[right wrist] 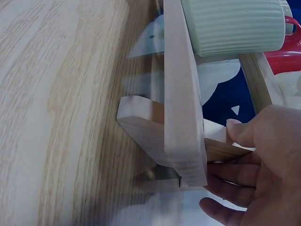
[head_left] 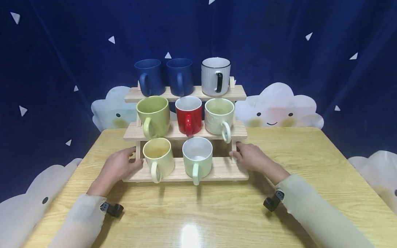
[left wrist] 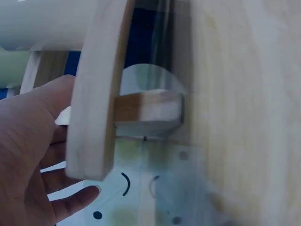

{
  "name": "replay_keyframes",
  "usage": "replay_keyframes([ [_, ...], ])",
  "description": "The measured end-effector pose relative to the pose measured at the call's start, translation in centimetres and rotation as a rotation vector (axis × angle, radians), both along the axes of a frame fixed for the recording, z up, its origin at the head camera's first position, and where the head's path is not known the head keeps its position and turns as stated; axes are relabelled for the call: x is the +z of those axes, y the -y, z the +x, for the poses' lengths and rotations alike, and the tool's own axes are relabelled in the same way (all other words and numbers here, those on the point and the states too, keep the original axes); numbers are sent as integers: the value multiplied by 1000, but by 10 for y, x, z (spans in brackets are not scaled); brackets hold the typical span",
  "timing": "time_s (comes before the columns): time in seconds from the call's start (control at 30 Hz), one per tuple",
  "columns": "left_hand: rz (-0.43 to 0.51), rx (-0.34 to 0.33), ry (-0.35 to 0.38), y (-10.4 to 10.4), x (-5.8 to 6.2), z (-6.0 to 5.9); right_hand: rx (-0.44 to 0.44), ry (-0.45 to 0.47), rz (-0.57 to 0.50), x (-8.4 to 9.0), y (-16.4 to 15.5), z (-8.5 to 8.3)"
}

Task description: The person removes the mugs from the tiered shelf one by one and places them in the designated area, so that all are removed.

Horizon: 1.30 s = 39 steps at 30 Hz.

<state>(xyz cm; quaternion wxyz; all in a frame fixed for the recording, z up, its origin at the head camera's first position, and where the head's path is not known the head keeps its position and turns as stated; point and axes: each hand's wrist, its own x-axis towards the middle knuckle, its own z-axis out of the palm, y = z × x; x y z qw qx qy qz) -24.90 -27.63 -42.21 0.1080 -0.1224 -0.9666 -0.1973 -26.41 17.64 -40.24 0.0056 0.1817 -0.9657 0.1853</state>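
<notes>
Left hand (head_left: 118, 166) grips the left side post of the wooden rack (head_left: 216, 170), thumb in front and fingers curled behind it; right hand (head_left: 251, 157) grips the right post the same way. Rack stands on the bench (head_left: 315, 172), near its middle, all feet down as far as I can tell.

Risks, near to far:
- Bottom shelf: pale yellow mug (head_left: 158, 158) and mint mug (head_left: 197, 157) stand loose, handles overhanging the front edge. Any forward tilt likely slides them off.
- Middle shelf: green mug (head_left: 153, 115), red mug (head_left: 188, 115), cream mug (head_left: 219, 115) stand close together and could knock if jerked.
- Top shelf: two blue mugs (head_left: 165, 77) and white ribbed mug (head_left: 215, 76) stand highest, so an uneven lift probably topples these first.
</notes>
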Motion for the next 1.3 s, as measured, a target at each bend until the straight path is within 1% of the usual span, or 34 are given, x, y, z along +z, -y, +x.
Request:
replay_keyframes([
  [0.1,-34,0,-6,0,1,-2,6,3,16,0,0,-1],
  [0.17,-52,-7,-24,0,1,-3,10,-9,28,-1,-1,-1],
  [0.33,-25,-33,-55,3,-1,-9,7,-48,31,0,-1,-1],
  [0.5,11,-52,-40,7,-5,-12,1,-19,14,2,-1,0],
  [0.63,8,-69,-19,8,-4,-14,-10,-17,33,1,-1,1],
  [0.73,19,-74,-17,8,-3,-14,-17,-20,33,-1,-2,1],
  [0.87,37,-47,-8,9,-7,-11,-25,-7,3,-4,-1,0],
  [1.03,17,-47,51,8,-12,-3,-22,-16,-23,-7,-4,1],
  [1.13,14,-73,72,8,-13,3,-2,-35,-39,-9,-7,2],
  [1.3,5,-136,52,8,-14,15,58,-57,-44,-11,-13,5],
])
